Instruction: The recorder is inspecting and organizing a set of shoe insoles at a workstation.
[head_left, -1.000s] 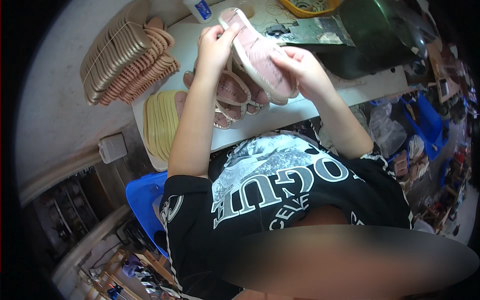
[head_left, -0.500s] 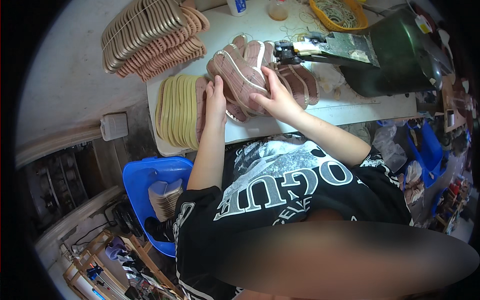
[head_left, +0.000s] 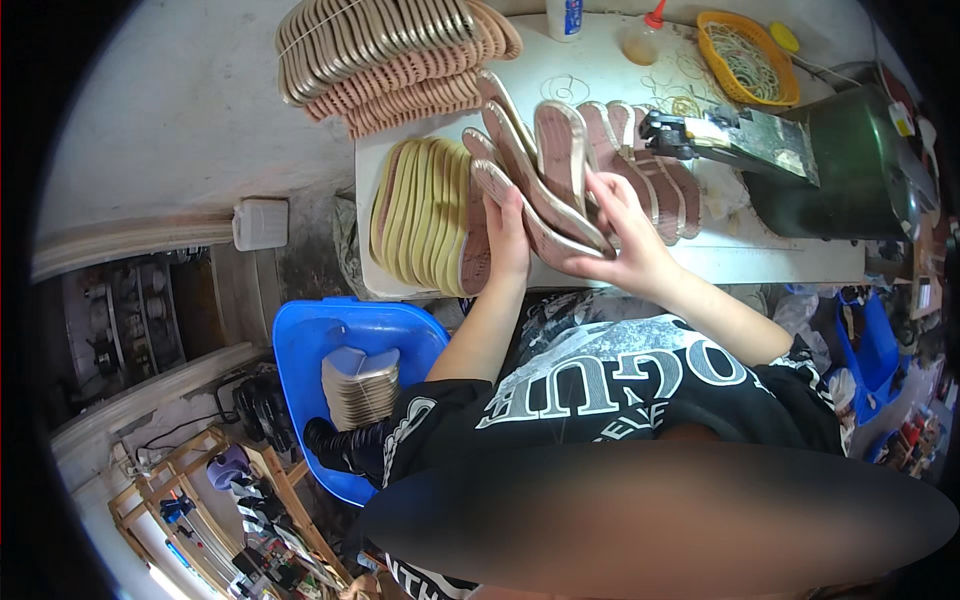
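Left of the green machine (head_left: 845, 170), the left hand (head_left: 510, 238) and right hand (head_left: 635, 243) grip several insoles (head_left: 535, 182); farther left, 1 sole bundle (head_left: 385, 50) is banded; beside the machine, loose insoles (head_left: 668, 198) lie ungathered.

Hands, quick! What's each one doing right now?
Left hand: touching the side of the pink soles; whether it grips can't be told.
Right hand: closed, holding the near ends of the pink soles.

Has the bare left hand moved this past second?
Yes: the left hand came toward the black shirt, from beyond to beside the pale yellow row of sole-shaped pieces.
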